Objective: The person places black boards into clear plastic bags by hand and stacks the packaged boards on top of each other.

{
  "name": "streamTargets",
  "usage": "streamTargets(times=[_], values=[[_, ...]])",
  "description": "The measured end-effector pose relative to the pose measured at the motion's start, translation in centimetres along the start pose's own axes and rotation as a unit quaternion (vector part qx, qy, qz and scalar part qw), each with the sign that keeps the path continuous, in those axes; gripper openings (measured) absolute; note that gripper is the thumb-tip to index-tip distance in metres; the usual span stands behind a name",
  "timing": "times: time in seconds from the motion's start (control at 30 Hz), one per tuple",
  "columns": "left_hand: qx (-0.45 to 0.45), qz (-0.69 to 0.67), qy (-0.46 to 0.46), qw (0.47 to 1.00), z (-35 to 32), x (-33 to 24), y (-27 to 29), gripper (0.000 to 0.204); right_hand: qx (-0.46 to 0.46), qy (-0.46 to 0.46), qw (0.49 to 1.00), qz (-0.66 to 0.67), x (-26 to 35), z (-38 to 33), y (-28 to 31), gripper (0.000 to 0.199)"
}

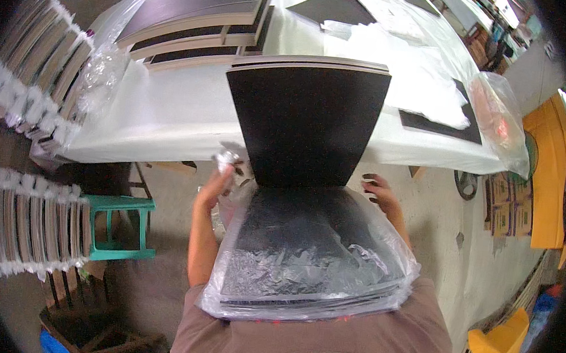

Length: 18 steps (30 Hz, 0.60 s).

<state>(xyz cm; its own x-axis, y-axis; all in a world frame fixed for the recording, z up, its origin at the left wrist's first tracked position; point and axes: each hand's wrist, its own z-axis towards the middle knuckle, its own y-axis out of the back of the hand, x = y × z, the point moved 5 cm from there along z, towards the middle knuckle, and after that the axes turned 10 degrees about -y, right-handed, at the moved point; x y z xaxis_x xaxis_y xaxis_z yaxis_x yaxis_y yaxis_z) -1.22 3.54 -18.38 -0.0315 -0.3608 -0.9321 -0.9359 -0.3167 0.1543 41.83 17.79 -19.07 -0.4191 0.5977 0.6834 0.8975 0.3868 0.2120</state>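
A stack of black panels in a clear plastic bag point(317, 244) rests against my torso. Beyond it, more flat black panels with pale edges point(305, 122) stand nearly upright at the table's front edge. On the left, my left hand point(220, 184) is closed around a crumpled bit of clear plastic film point(227, 161), beside the lower corner of the standing panels. My right hand point(383, 195) is to the right of the bagged stack, fingers apart and bent, holding nothing. Whether it touches the bag's side is hard to tell.
A table point(169, 113) covered in translucent sheeting carries stacked dark boards point(196, 13), white foam sheets point(402, 73) and a plastic bag point(497, 116). Wrapped panels point(33, 225) stand in rows at left, near a green stool point(122, 227). Cartons point(510, 205) are at right.
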Motion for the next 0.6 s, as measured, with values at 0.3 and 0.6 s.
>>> streamTargets(times=[0.3, 0.6], values=[[0.136, -0.461, -0.358, 0.8, -7.6, -24.4, -4.3, 0.108, 0.222, 0.457, 0.856, -0.1, 21.5, -17.6, -7.0, 0.036], [0.107, -0.458, -0.346, 0.812, -7.8, -25.2, -9.9, 0.034, 0.163, 0.507, 0.846, 0.024, 24.9, -18.9, -15.0, 0.023]])
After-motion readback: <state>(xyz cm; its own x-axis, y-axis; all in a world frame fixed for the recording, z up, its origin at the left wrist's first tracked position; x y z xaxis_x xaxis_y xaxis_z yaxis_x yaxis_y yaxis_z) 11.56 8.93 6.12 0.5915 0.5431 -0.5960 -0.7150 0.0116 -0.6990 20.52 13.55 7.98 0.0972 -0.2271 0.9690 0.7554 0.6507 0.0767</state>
